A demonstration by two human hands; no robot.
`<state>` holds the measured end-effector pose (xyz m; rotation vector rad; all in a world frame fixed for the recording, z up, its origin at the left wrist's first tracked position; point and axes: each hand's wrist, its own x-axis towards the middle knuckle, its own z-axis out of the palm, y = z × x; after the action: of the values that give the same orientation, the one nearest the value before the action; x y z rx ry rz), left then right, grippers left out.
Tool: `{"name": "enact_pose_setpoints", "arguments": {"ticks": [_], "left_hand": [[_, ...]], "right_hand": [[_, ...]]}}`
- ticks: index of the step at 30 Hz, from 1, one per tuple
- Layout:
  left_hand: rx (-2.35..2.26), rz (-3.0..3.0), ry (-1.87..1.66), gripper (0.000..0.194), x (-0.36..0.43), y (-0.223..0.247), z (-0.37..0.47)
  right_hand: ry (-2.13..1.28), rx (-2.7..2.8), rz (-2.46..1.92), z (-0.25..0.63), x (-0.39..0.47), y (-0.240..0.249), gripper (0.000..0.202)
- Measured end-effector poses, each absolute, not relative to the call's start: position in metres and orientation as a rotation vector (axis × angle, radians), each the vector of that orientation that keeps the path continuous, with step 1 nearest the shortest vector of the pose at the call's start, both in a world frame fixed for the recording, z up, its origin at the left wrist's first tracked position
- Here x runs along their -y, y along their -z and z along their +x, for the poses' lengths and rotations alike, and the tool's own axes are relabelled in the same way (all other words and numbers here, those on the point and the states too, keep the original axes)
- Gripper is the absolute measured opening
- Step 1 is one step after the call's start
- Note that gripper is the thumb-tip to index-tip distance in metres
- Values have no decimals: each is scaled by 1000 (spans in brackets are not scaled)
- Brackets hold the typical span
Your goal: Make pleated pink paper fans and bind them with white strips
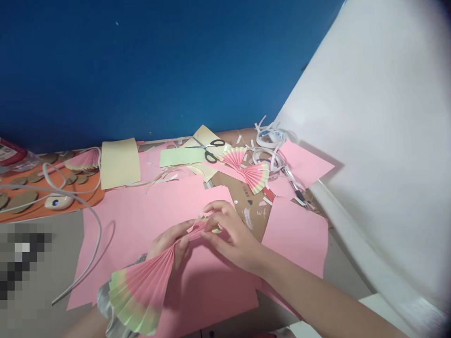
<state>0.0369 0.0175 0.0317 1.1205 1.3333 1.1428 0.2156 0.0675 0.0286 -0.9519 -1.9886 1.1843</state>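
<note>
A pleated paper fan (146,286), pink with a yellow-green edge, is pinched at its narrow middle. My left hand (169,239) grips that middle, its thumb in front and fingers behind. My right hand (229,232) closes its fingers on the other end of the folded paper, which is partly hidden behind them. The near end spreads wide toward the lower left. Beneath both hands lie large pink paper sheets (120,230). Beyond them a second pleated fan (248,173) lies in a bow shape on brown cardboard (229,180).
Scissors (207,149) lie on green and yellow paper at the back. White paper strips (269,141) curl near a pen (299,195) at the right. To the left are a white cable (100,230), a yellow sheet (121,164) and a small white device (58,202) on orange paper.
</note>
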Motion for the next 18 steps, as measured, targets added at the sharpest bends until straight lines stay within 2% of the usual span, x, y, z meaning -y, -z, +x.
{"name": "enact_pose_setpoints", "arguments": {"ticks": [6,11,18], "left_hand": [[-1265,1175,-1229,26,-17,-9,32],[-1154,1181,-1365,23,-24,-14,37],[-1027,1137,-1349,24,-13,-12,35]], "right_hand": [[-1236,1922,-986,216,-71,-27,9],[-1384,1870,-1001,215,-74,-26,12],[-1935,1611,-737,210,-74,-20,20]]}}
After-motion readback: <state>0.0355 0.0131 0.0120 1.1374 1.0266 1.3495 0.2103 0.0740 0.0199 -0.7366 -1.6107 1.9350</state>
